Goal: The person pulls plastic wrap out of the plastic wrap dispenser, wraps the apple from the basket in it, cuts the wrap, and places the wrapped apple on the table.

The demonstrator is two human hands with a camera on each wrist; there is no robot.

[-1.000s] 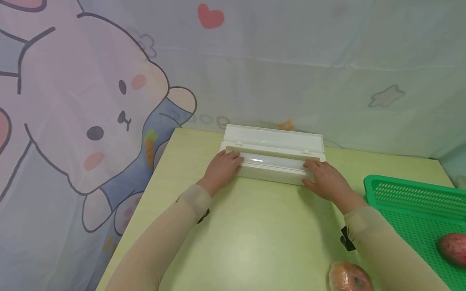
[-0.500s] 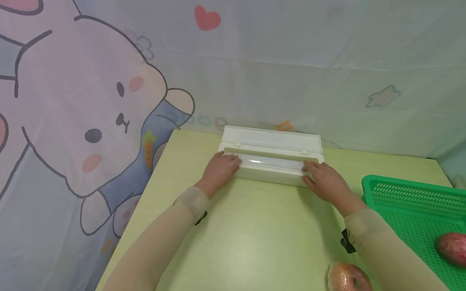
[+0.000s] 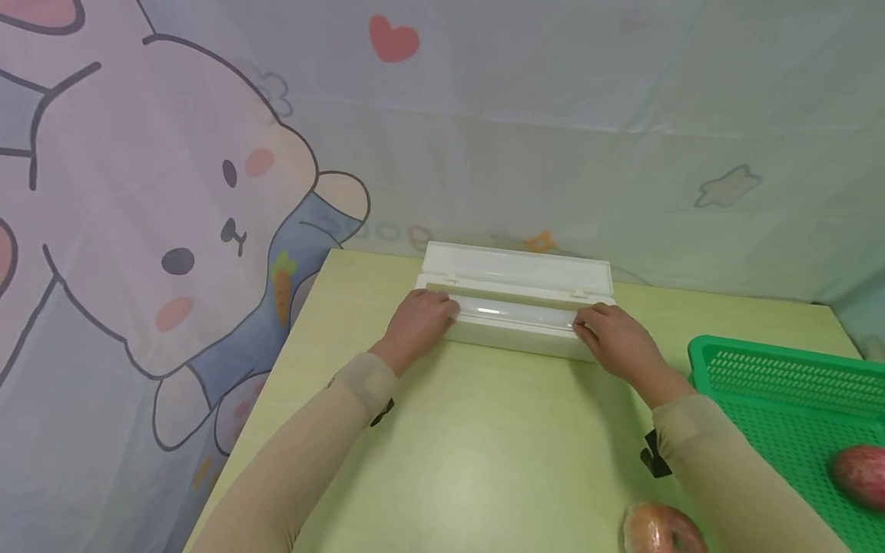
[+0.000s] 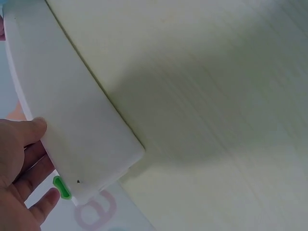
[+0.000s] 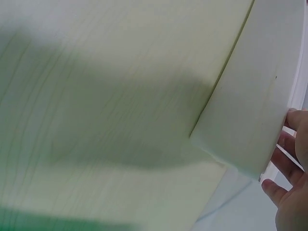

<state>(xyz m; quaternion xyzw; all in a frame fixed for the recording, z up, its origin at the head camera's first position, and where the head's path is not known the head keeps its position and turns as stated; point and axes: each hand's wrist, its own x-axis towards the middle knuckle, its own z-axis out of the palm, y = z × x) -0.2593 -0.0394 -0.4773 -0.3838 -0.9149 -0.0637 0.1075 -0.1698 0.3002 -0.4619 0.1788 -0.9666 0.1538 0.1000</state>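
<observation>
A long white cling film dispenser box (image 3: pixel 512 339) stands near the back edge of the table, its lid (image 3: pixel 517 263) raised behind it. Inside lies a shiny roll of cling film (image 3: pixel 515 312). At the box's left end, my left hand (image 3: pixel 420 317) pinches at the film along the front rim; its thumb (image 4: pixel 36 129) shows at the box edge in the left wrist view. My right hand (image 3: pixel 618 338) does likewise at the right end, thumb and forefinger close together. The film between the fingers is too thin to make out. A small green piece (image 4: pixel 61 187) sits on the box's end.
A green plastic basket (image 3: pixel 700 365) stands at the right with a dark red fruit or vegetable (image 3: pixel 860 472) in it. Near the front, beside the right forearm, lies a round reddish item (image 3: pixel 662 528) with a glossy wrapping. A printed cloth (image 3: pixel 539 153) hangs behind the table.
My right thumb has risen from the box's front face to meet the forefinger at the rim. The left fingers have drawn in slightly. The box stays in place.
</observation>
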